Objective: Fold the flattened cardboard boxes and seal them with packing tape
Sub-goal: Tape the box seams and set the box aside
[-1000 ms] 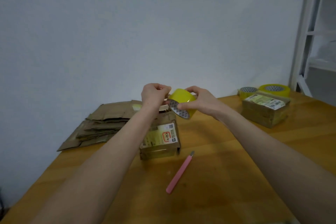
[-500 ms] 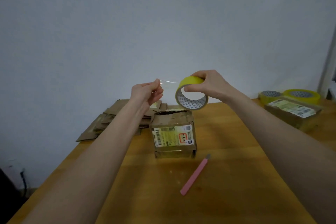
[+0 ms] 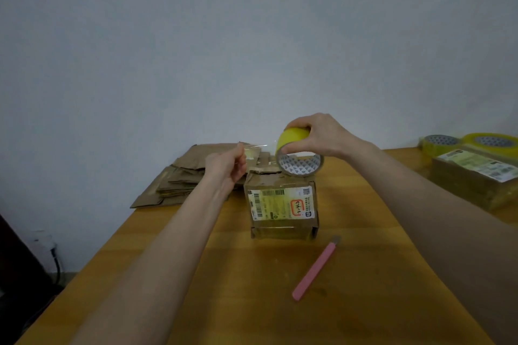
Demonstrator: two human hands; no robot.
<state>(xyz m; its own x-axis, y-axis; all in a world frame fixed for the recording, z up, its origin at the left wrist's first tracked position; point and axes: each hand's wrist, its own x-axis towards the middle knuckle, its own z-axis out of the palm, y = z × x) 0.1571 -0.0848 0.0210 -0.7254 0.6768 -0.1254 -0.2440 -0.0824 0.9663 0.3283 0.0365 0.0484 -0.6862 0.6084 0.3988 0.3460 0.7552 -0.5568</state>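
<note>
**Yellow tape roll (image 3: 293,136) held above a folded box (image 3: 283,204)**

Wood makes up the biggest thing in view: a tabletop (image 3: 364,274) that runs away from the person toward a pale wall. At its far left lies a loose stack of flattened cardboard boxes (image 3: 182,176), brown and overlapping. Near the right edge sits a second box (image 3: 473,179), wrapped in glossy tape and carrying a printed label on top.

The folded box stands upright near the middle of the table, its labelled side facing the camera and its top flaps looking ragged and not flat. Both bare forearms reach in over the table toward it.

The right hand (image 3: 319,134) grasps the tape roll from above, fingers over the yellow outer face and thumb at the inner rim. The roll is just above the box's top right corner; I cannot tell if it touches. The left hand (image 3: 227,165) is beside the box's upper left and pinches the free end of a clear strip (image 3: 258,148) that stretches across to the roll.

Two spare rolls (image 3: 440,141) lie flat behind the taped box. A pink utility knife (image 3: 316,269) lies on the wood in front of the folded box, toward the right.
</note>
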